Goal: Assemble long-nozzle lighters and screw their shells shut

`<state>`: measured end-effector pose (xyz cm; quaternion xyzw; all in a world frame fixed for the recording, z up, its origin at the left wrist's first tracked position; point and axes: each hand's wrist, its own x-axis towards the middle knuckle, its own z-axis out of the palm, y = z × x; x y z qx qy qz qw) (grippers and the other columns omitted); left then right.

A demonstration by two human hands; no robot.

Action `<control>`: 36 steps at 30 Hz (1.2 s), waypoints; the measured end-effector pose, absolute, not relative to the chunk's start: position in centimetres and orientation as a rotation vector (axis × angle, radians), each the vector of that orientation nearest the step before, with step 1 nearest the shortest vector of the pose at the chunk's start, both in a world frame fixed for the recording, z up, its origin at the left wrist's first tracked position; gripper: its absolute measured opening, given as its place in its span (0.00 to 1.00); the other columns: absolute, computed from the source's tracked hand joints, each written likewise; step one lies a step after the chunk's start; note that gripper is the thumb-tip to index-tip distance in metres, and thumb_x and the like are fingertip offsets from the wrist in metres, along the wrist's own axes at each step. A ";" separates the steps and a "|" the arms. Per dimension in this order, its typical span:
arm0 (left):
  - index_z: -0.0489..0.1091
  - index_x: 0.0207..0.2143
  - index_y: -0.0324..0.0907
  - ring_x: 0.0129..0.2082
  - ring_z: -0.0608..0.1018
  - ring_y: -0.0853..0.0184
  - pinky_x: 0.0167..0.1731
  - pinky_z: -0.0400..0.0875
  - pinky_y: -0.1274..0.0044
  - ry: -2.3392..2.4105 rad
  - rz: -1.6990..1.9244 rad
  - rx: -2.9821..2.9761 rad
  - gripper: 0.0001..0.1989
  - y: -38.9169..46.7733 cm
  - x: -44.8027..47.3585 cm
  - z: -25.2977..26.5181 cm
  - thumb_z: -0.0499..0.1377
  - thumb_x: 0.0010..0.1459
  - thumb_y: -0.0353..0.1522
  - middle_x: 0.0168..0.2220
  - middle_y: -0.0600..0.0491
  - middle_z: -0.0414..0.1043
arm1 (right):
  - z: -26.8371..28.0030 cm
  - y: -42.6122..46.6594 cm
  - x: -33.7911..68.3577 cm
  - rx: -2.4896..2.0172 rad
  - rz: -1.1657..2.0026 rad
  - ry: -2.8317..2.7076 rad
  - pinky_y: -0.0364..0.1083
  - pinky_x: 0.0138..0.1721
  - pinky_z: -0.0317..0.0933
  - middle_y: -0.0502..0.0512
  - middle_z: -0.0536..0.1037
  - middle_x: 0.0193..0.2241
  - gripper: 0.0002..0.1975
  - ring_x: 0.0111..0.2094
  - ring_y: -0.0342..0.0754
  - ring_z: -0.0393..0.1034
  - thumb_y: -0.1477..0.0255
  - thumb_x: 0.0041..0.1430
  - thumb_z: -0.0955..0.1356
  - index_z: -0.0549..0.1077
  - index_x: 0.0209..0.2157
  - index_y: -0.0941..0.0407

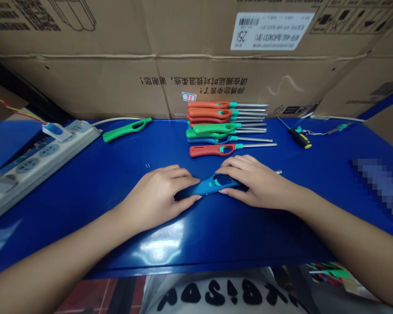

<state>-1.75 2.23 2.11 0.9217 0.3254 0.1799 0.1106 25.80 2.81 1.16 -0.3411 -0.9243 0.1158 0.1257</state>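
Head view: dark-blue plastic lighter with an oval trigger opening (pixel 205 187) sits at dial centre, on or just above the glossy blue table (pixel 94 257). Left hand (pixel 162 192) fingers pinch its nine-o'clock end; right hand (pixel 250 181) fingers grip towards three. Risk: two tiny silver pins (pixel 146 165), loose at ten o'clock, could scatter if the left hand brushes them.

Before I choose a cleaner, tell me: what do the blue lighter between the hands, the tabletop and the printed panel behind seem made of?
Blue lighter: probably molded plastic, judging by its smooth, softly shining body. Tabletop: smooth and glossy, with bright reflections; painted metal or plastic, can't tell which. Printed panel: matte brown cardboard, by its creases.
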 end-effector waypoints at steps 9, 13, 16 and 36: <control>0.77 0.48 0.39 0.43 0.80 0.59 0.42 0.77 0.67 0.961 0.467 2.723 0.14 2.2 -1.7 1.7 0.62 0.65 0.37 0.42 0.49 0.80 | 0.7 2.7 26.0 -0.949 0.288 -2.681 0.54 0.51 0.62 0.60 0.75 0.48 0.18 0.48 0.53 0.69 0.63 0.66 0.68 0.74 0.53 0.58; 0.77 0.48 0.39 0.43 0.80 0.58 0.41 0.77 0.67 0.988 0.438 2.743 0.14 2.0 -1.6 1.8 0.61 0.65 0.37 0.42 0.48 0.80 | 0.3 2.7 26.1 -0.984 0.303 -2.643 0.53 0.50 0.62 0.60 0.74 0.47 0.19 0.46 0.52 0.69 0.63 0.66 0.69 0.75 0.54 0.56; 0.77 0.49 0.39 0.43 0.80 0.57 0.41 0.77 0.66 1.001 0.422 2.747 0.14 1.9 -1.6 1.8 0.61 0.65 0.37 0.42 0.48 0.79 | 0.4 2.7 25.9 -0.997 0.297 -2.647 0.53 0.49 0.62 0.60 0.74 0.48 0.18 0.46 0.53 0.69 0.63 0.65 0.69 0.75 0.53 0.57; 0.77 0.49 0.40 0.44 0.80 0.57 0.43 0.77 0.66 1.022 0.457 2.701 0.14 1.8 -1.5 1.6 0.61 0.65 0.37 0.43 0.47 0.80 | 0.7 2.7 26.0 -1.005 0.305 -2.655 0.55 0.50 0.61 0.60 0.75 0.47 0.18 0.47 0.53 0.69 0.62 0.66 0.68 0.75 0.52 0.56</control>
